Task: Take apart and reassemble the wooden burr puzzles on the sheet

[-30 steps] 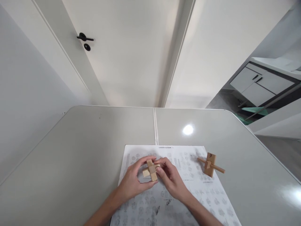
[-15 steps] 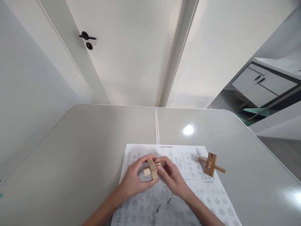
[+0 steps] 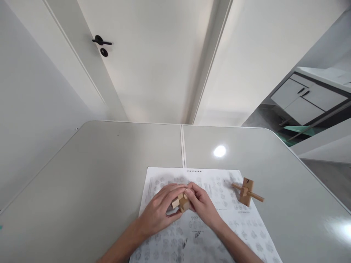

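Observation:
Between my two hands is a small wooden block puzzle (image 3: 184,204) of interlocked light and darker pieces, held above a printed sheet (image 3: 197,233). My left hand (image 3: 159,210) wraps it from the left, with fingers over its top and the thumb below. My right hand (image 3: 203,204) pinches its upper right side with thumb and fingers. The fingers hide much of the puzzle. To the right, a second wooden piece (image 3: 245,201), a flat block marked with a black character and crossed by a rod, rests at the sheet's right edge.
The grey table (image 3: 90,175) has a seam (image 3: 183,146) running down its middle. Beyond its far edge stands a white door (image 3: 153,65) with a black handle (image 3: 102,41). White cabinets (image 3: 301,95) are at the far right.
The puzzle has been turned and moved slightly right in my hands. My left fingers have closed over its top, covering more of it.

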`<state>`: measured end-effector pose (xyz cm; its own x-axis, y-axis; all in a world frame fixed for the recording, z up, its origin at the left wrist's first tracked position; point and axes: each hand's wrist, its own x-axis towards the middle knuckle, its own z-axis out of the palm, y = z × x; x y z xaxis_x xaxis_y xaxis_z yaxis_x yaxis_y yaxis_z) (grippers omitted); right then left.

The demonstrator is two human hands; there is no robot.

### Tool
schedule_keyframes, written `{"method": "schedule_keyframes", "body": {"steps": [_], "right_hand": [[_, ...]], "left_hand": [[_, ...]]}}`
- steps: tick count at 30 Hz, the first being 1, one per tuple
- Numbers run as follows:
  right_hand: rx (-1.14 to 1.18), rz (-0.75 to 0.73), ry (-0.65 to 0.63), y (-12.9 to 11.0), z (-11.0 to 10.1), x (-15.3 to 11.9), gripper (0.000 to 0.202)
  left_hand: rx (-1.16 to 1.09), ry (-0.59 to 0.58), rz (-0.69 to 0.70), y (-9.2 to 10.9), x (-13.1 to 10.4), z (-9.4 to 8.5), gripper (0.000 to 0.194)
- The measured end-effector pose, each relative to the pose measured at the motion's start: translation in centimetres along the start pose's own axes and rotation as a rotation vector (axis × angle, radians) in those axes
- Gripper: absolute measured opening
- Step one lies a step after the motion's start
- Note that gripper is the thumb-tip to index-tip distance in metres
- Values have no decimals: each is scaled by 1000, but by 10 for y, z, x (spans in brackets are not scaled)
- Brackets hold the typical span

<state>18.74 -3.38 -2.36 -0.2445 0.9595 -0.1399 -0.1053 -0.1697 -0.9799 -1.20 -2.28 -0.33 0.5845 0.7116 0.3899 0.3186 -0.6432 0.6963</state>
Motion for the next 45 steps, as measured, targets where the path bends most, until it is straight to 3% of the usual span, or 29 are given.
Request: {"method": "schedule_keyframes", "body": {"steps": [3, 8, 12, 18, 25, 28, 34, 41, 45], "right_hand": [[-79, -30, 23, -2, -2, -2, 49], [-105, -78, -28, -8, -5, -5, 45], [-93, -71, -11, -5, -4, -4, 47], [-60, -119, 9, -3, -4, -5, 46], [-82, -192, 130, -7, -6, -4, 33], [-86, -178, 59, -9, -5, -4, 33], [-14, -104, -207, -12, -4, -4, 39], [154, -93, -231, -11, -5, -1, 38], [112, -105, -235, -10, -6, -2, 33]], "left_hand": [[-32, 8, -6, 4, 2, -1, 73], [-110, -36, -224, 7, 1, -3, 76], [-173, -78, -324, 6, 0, -4, 82], [-207, -89, -416, 5, 4, -4, 72], [-451, 45, -378, 4, 6, -7, 59], [-550, 44, -384, 4, 5, -8, 60], [-608, -37, -357, 3, 4, -9, 68], [-585, -45, -348, 1, 6, -11, 65], [-589, -26, -338, 1, 6, -11, 62]]}}
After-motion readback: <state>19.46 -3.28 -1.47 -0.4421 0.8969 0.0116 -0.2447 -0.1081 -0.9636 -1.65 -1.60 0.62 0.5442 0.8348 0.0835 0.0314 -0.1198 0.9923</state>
